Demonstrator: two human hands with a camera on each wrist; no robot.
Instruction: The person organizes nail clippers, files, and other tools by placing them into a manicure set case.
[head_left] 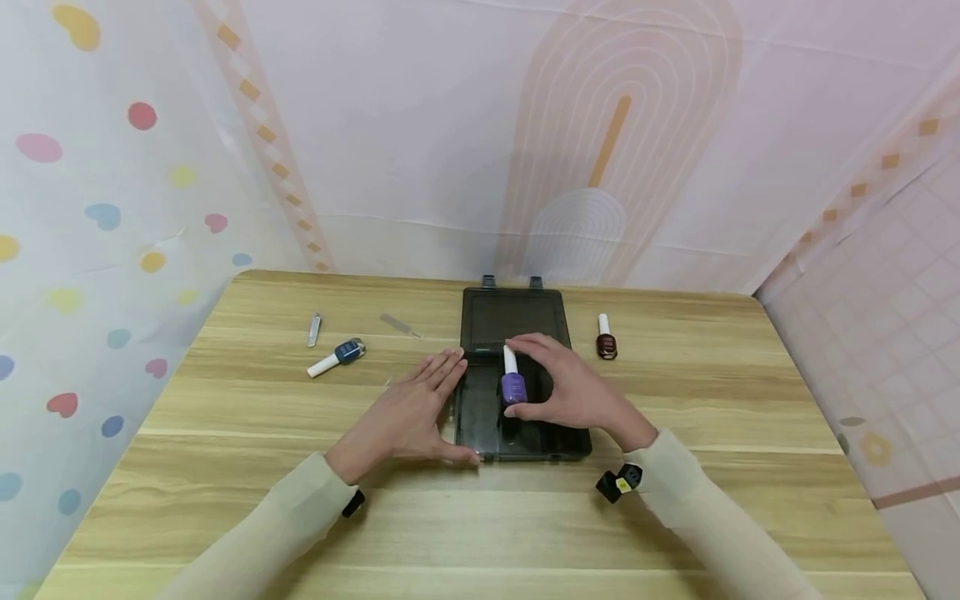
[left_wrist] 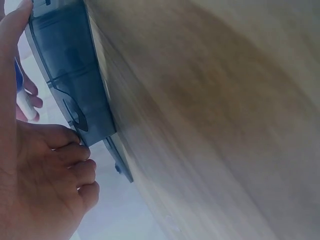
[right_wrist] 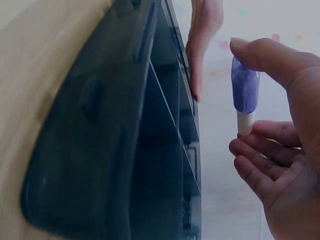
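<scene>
My right hand [head_left: 573, 387] pinches a purple nail polish bottle [head_left: 513, 385] with a white cap between thumb and index finger, above a dark translucent box [head_left: 480, 417]. In the right wrist view the bottle [right_wrist: 245, 90] hangs apart from the box, its base at the thumb and its cap at the index fingertip. The box is divided inside, and its lid [head_left: 513, 317] lies folded back toward the wall. My left hand [head_left: 408, 421] rests along the box's left side, fingers at the hinge end and thumb at the front corner.
On the left of the table [head_left: 480, 533] lie a nail clipper [head_left: 314, 330], a dark blue nail polish bottle [head_left: 341, 356] and a thin file-like piece [head_left: 401, 325]. A dark red nail polish bottle [head_left: 606, 340] lies to the right of the lid. A patterned cloth wall stands behind.
</scene>
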